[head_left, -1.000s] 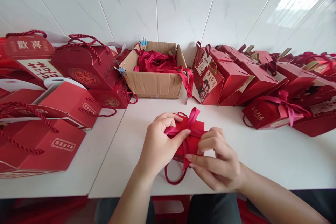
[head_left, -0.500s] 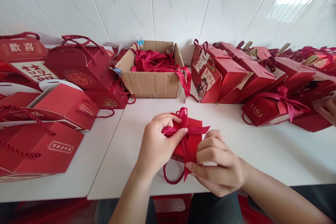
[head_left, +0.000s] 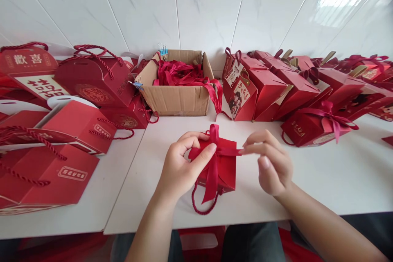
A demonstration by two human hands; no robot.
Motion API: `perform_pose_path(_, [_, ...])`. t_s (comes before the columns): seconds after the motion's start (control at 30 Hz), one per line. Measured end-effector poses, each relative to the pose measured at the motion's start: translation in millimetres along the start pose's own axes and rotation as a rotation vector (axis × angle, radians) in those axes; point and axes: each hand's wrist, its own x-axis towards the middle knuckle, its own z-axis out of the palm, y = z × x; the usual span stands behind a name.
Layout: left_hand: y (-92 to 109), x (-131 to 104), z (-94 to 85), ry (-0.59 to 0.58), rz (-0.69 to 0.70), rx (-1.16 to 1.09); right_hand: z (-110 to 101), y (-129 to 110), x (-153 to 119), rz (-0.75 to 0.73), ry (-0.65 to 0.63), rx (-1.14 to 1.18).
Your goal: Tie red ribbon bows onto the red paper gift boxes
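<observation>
A small red box (head_left: pixel 227 172) stands on the white table in front of me, with a dark red rope handle (head_left: pixel 205 213) hanging toward the near edge. Crimson ribbon (head_left: pixel 211 180) crosses its top in a bow, one tail lying over the near side. My left hand (head_left: pixel 188 163) pinches the bow between thumb and fingers at the box's left side. Right of the box, my right hand (head_left: pixel 270 161) touches the tip of the ribbon end that points right; its thumb is apart from the fingers, and the tip is at the index and middle fingertips.
A cardboard box (head_left: pixel 178 100) full of crimson ribbon stands by the tiled wall. Red boxes with rope handles (head_left: pixel 70 172) crowd the left. More red boxes (head_left: pixel 270 86) line the back right, and a bow-tied box (head_left: pixel 316 129) lies before them.
My right hand has moved up from the near ribbon tail to the right-pointing end. The near tail now hangs loose. At the far right, another person's hand has left the view.
</observation>
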Motion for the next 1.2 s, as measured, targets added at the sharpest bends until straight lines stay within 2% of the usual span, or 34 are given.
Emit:
perform_pose_path(0.1, [-2, -1, -2.2, 0.030, -0.017, -0.068, 1, 10, 2, 0.379, 0.087, 0.084])
perform_pose_path(0.2, [-4, -1, -4.1, 0.057, -0.055, -0.088, 0, 16, 5, 0.697, -0.070, 0.123])
perform_pose_path(0.33, [-5, -1, -7.6, 0.127, -0.075, -0.059, -2, 19, 8, 0.887, -0.259, 0.097])
perform_pose_path(0.43, [-7, 1, -9.8, 0.095, -0.074, -0.115, -4, 18, 10, 0.954, -0.322, 0.202])
perform_pose_path(0.5, [-10, 2, -11.2, 0.090, -0.076, -0.145, -4, 17, 10, 0.959, -0.310, 0.245])
perform_pose_path(0.6, [-15, 3, -13.8, 0.145, -0.059, -0.169, -1, 17, 9, 0.916, -0.240, 0.223])
perform_pose_path(0.73, [-21, 4, -16.8, 0.244, -0.028, -0.157, 0, 26, 6, 0.837, -0.214, 0.038])
perform_pose_path(0.83, [-24, 6, -17.5, 0.279, -0.039, -0.164, -11, 37, 6, 0.712, -0.400, -0.152])
perform_pose_path(0.97, [-27, 9, -17.4, 0.326, -0.102, -0.210, -37, 45, 6, 0.620, -0.801, -0.120])
perform_pose_path(1.03, [-27, 10, -17.7, 0.329, -0.112, -0.220, -43, 42, 4, 0.569, -0.889, -0.091])
perform_pose_path(1.1, [-27, 10, -18.3, 0.308, -0.115, -0.231, -40, 33, -1, 0.546, -0.862, -0.057])
perform_pose_path(1.2, [-28, 11, -18.8, 0.270, -0.104, -0.257, -22, 15, -9, 0.537, -0.668, 0.044])
